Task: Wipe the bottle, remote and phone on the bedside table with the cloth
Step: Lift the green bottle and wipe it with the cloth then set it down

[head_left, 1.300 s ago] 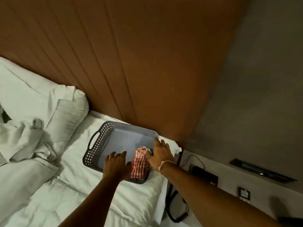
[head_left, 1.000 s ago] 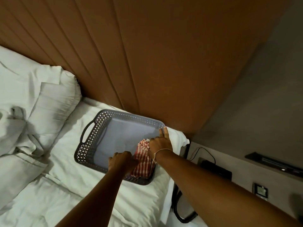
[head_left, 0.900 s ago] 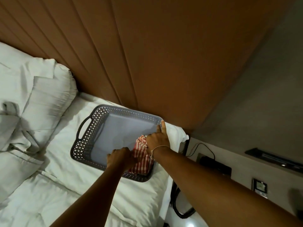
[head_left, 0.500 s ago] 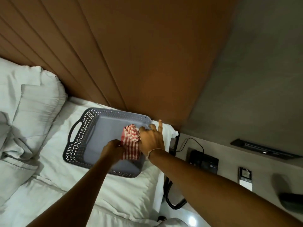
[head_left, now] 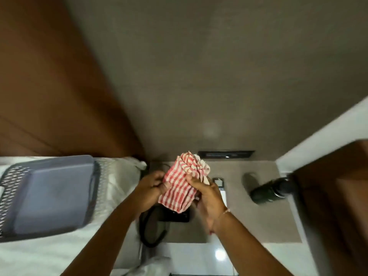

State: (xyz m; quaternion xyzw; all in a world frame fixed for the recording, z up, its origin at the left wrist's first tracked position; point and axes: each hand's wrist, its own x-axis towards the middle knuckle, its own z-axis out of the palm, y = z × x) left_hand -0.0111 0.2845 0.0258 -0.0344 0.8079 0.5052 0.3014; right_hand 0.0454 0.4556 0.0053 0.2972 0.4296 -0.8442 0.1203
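A red-and-white checked cloth (head_left: pixel 182 181) is bunched between both hands above the grey bedside table (head_left: pixel 251 220). My left hand (head_left: pixel 150 188) grips its left edge and my right hand (head_left: pixel 207 193) holds its right side. A dark bottle (head_left: pixel 268 192) lies on its side at the table's right. A slim white remote (head_left: pixel 222 188) lies just right of my right hand, partly hidden. A black phone (head_left: pixel 175 215) with a coiled cord sits under the cloth, mostly hidden.
A grey perforated plastic tray (head_left: pixel 49 194) rests on the white bed (head_left: pixel 59 255) at the left. A brown headboard panel (head_left: pixel 49 86) rises behind it. A brown wooden piece (head_left: pixel 338 196) and a white wall edge stand at the right. A black wall slot (head_left: pixel 226 154) sits behind the table.
Both hands have lifted the cloth out of the tray and carried it right, over the bedside table. The view has swung right, so the bottle and remote now show.
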